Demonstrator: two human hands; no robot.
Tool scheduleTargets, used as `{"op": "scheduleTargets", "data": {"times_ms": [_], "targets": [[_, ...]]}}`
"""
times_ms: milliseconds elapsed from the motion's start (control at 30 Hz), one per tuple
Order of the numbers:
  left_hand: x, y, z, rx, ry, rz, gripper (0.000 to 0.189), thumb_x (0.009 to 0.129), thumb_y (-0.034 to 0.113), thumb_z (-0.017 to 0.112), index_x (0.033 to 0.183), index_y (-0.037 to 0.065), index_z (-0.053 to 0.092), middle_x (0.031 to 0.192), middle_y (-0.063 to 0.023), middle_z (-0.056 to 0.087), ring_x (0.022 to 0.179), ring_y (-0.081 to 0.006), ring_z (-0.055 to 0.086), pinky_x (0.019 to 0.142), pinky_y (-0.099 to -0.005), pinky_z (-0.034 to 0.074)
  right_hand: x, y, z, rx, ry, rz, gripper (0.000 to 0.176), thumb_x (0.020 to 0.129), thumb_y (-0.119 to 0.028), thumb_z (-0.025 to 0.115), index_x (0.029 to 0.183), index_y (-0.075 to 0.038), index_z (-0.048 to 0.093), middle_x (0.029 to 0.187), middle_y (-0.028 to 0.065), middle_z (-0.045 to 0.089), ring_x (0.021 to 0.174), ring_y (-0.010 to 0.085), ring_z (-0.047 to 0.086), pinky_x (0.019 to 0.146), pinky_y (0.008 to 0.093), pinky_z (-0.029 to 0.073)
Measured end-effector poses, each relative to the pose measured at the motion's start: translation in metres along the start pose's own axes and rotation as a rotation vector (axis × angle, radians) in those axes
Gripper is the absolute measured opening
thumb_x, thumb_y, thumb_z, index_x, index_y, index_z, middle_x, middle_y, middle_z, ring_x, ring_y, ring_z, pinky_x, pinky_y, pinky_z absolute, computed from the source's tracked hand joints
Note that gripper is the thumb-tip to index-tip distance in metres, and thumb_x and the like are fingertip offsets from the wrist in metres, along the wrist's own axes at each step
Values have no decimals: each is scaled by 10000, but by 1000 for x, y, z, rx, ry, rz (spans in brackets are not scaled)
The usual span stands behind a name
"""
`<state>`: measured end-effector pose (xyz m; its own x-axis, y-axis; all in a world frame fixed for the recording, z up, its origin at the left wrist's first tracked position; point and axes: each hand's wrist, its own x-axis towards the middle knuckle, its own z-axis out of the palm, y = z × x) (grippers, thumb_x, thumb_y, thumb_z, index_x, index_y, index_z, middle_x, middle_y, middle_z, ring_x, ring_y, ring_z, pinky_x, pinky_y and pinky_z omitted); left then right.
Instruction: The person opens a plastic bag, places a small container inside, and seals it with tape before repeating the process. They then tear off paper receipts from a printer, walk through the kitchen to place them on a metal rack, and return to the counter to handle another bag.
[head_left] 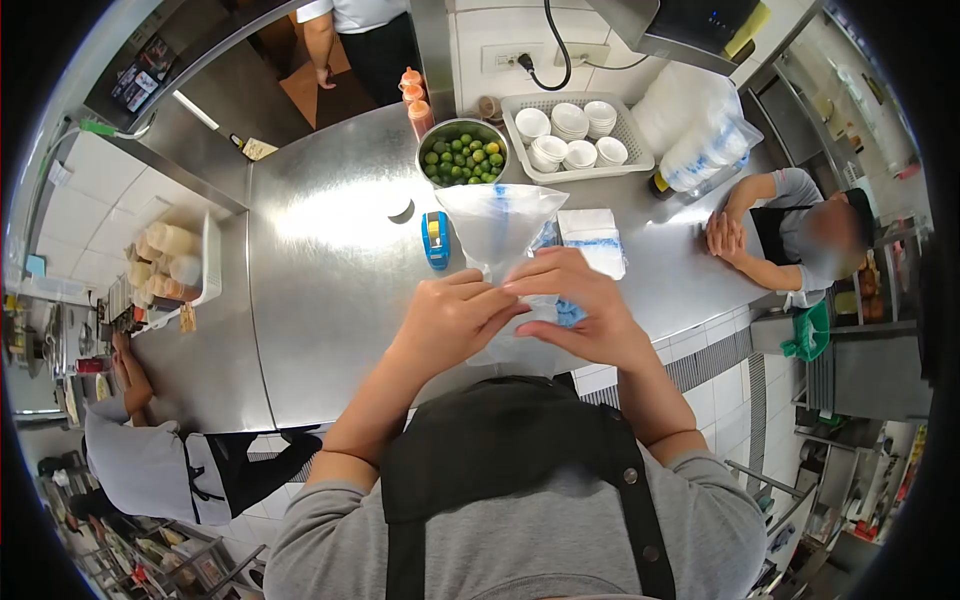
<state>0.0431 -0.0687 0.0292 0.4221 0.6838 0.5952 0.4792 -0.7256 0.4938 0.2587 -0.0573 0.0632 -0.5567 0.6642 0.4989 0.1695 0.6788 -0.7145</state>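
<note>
A clear plastic bag (500,215) spreads wide at its top and narrows down to where my hands meet, over the near edge of the steel counter. My left hand (450,315) is closed, fingers bent together around the bag's narrowed part. My right hand (585,310) curves in from the other side, fingertips at the left fingers and the thumb held apart below. More clear plastic hangs beneath the hands. Beyond them lies a blue tape dispenser (435,240), with a stack of white bags with blue print (592,242) to the right.
A steel bowl of limes (421,160), orange squeeze bottles (419,115) and a white basket (640,160) of small white bowls stand at the back. A plastic-wrapped stack (705,150) is at back right. One person (790,235) leans on the counter at right, another (160,460) stands at left.
</note>
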Motion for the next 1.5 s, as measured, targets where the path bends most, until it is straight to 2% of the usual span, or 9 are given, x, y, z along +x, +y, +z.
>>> {"op": "scheduleTargets", "data": {"times_ms": [200, 400, 700, 800, 900, 1000, 1100, 1200, 1500], "targets": [[0, 1, -4, 23, -36, -31, 166, 739, 135, 831, 859, 120, 717, 701, -2, 644, 660, -182, 597, 523, -327, 495, 4, 5, 4, 42, -135, 384, 306, 770, -82, 839, 1056, -105, 737, 819, 15, 691, 753, 177, 594, 920, 355, 438], [-12, -14, -11, -201, 14, -177, 147, 732, 112, 866, 777, 96, 726, 615, 7, 587, 574, -129, 498, 479, -276, 383, -7, 44, -20, 192, -208, 223, 128, 800, -103, 809, 786, -67, 687, 709, 21, 649, 669, 162, 544, 951, 349, 429], [12, -31, -16, -597, 114, -214, 23, 864, -36, 695, 875, -16, 695, 775, -61, 650, 697, -156, 595, 614, -258, 467, -2, 68, -33, 531, 21, 558, 32, 877, -4, 721, 877, -9, 689, 860, 27, 650, 752, 77, 556, 675, 243, 463], [19, -33, -23, -792, 50, -423, 43, 873, -53, 677, 902, -26, 692, 911, -103, 664, 725, -143, 609, 637, -267, 491, 5, 75, -28, 480, 167, 319, 15, 908, 4, 689, 915, -9, 687, 956, 45, 650, 708, 65, 551, 621, 219, 448], [33, -45, -22, -459, 135, -299, 68, 897, -47, 654, 933, -14, 701, 945, -101, 644, 729, -135, 607, 640, -269, 495, 16, 68, -16, 409, 388, 441, 16, 929, -2, 672, 938, -15, 676, 1013, 55, 635, 659, 51, 524, 583, 208, 421], [45, -53, -5, -336, 292, -525, 78, 915, -32, 643, 952, 4, 701, 923, -76, 625, 666, -124, 577, 633, -261, 484, 26, 73, 7, 305, 511, 502, 27, 961, -42, 652, 941, -24, 648, 911, 34, 618, 640, 30, 483, 555, 196, 384], [47, -68, 12, -261, 377, -508, 47, 932, 5, 646, 957, 16, 684, 883, -48, 596, 649, -108, 541, 625, -242, 458, 32, 77, 20, 187, 503, 688, 87, 989, -82, 630, 928, -22, 611, 816, 7, 585, 633, 35, 445, 561, 203, 358], [48, -69, 12, -269, 324, -582, 35, 916, 25, 682, 919, 0, 657, 909, -68, 627, 702, -148, 583, 641, -287, 475, 35, 94, 28, 104, 505, 588, 160, 1010, -141, 603, 909, -18, 583, 774, -8, 566, 684, 82, 446, 627, 247, 386], [46, -114, -8, -995, 49, -1039, 192, 977, 193, 633, 991, 9, 690, 856, -7, 663, 707, -59, 588, 630, -229, 482, 30, 120, 49, 483, 470, 767, 158, 1001, -146, 589, 923, -10, 607, 817, 34, 607, 802, 88, 530, 742, 256, 445]]}}
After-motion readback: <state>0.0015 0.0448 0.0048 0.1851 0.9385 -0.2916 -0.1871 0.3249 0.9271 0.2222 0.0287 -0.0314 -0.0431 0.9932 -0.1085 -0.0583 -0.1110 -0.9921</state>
